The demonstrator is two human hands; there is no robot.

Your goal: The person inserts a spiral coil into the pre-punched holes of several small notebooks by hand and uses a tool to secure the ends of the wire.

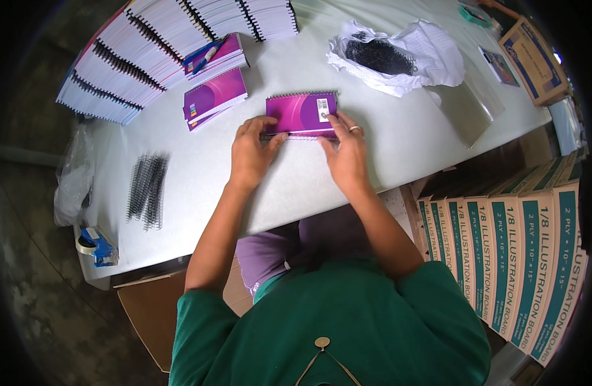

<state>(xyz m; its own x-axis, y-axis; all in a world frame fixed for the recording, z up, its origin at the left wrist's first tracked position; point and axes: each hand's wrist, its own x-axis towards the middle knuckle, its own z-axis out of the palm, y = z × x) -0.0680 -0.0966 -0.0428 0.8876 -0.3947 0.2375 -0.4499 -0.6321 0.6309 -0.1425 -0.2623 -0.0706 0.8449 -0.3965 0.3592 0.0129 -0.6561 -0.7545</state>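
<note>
A small stack of purple spiral notebooks (288, 114) lies on the table in front of me, a white label on the top cover's right side. My left hand (253, 147) grips its near left corner, thumb at the near edge and fingers on the cover. At the right end, my right hand (347, 153), with a ring on one finger, holds the near corner between thumb and fingers. Loose black binding coils (148, 190) lie in a bunch to the left. Beyond my left hand is another pile of purple notebooks (215, 94).
Pens (208, 58) rest on a farther notebook pile. Tall rows of coil-bound books (109, 77) line the far left. Crumpled white paper (437, 55) holds more black coils (379, 56). A tape dispenser (104, 246) sits at the left edge; cartons (501, 251) stand at the right.
</note>
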